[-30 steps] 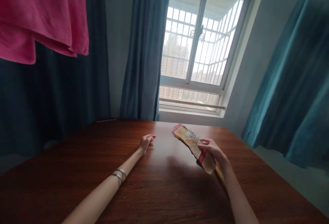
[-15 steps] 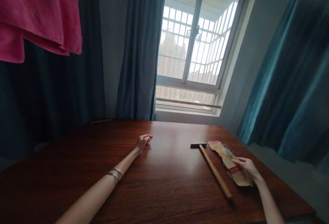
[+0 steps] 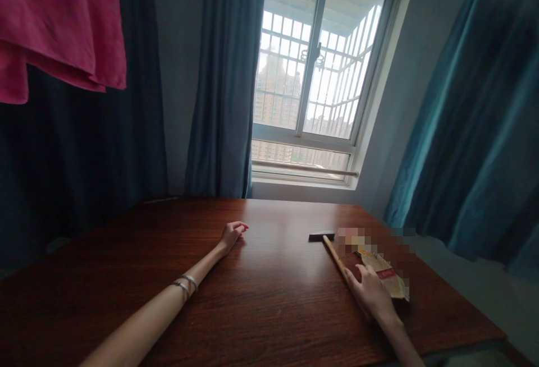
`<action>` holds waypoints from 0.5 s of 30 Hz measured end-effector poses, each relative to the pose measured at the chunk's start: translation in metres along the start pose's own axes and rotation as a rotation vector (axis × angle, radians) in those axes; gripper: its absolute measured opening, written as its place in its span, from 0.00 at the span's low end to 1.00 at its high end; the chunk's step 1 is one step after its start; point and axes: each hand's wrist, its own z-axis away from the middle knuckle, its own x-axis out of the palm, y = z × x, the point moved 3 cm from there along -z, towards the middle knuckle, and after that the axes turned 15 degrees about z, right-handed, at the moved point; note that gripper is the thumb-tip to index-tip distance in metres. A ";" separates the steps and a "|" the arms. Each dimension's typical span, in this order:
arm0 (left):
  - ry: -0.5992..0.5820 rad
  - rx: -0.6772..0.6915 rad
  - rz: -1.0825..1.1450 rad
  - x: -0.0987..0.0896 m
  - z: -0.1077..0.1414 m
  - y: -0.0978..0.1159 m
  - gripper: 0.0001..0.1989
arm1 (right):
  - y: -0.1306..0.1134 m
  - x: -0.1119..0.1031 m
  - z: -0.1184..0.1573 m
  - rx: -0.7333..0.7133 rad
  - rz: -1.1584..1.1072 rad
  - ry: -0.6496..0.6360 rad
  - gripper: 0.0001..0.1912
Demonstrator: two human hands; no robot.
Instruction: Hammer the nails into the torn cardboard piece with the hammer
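Note:
My left hand [image 3: 233, 235] rests on the left-middle of the wooden table, its fingers curled together; whatever they may hold is too small to make out. On the right, my right hand [image 3: 371, 290] is over the wooden handle of a hammer [image 3: 336, 255], thumb beside the handle and fingers apart, not closed round it. The hammer's dark head points towards the window. Just right of the handle lies a torn, tan paper piece with a red band [image 3: 387, 273], its far end blurred by blocks and its near part partly behind my right hand.
The brown table [image 3: 269, 311] reaches to the wall below a barred window [image 3: 305, 75]. Blue curtains [image 3: 223, 86] hang left of the window, with another [image 3: 467, 120] at the right. A pink cloth [image 3: 71, 24] hangs at the upper left.
My right hand has let go of the paper piece and moved left onto the hammer's handle. My left hand keeps its curled pose. The view has shifted slightly.

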 end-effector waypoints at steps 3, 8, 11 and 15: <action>-0.014 0.045 -0.097 0.002 0.000 0.000 0.11 | -0.016 0.005 0.011 -0.058 0.124 -0.021 0.23; -0.019 0.158 -0.373 0.006 0.002 -0.001 0.11 | -0.026 0.003 0.010 -0.119 0.198 -0.090 0.17; -0.053 0.195 -0.442 0.010 0.007 0.002 0.12 | -0.033 -0.001 0.009 -0.090 0.108 -0.086 0.14; -0.099 0.196 -0.391 0.023 0.018 0.012 0.11 | -0.057 -0.003 0.010 -0.073 -0.176 -0.081 0.14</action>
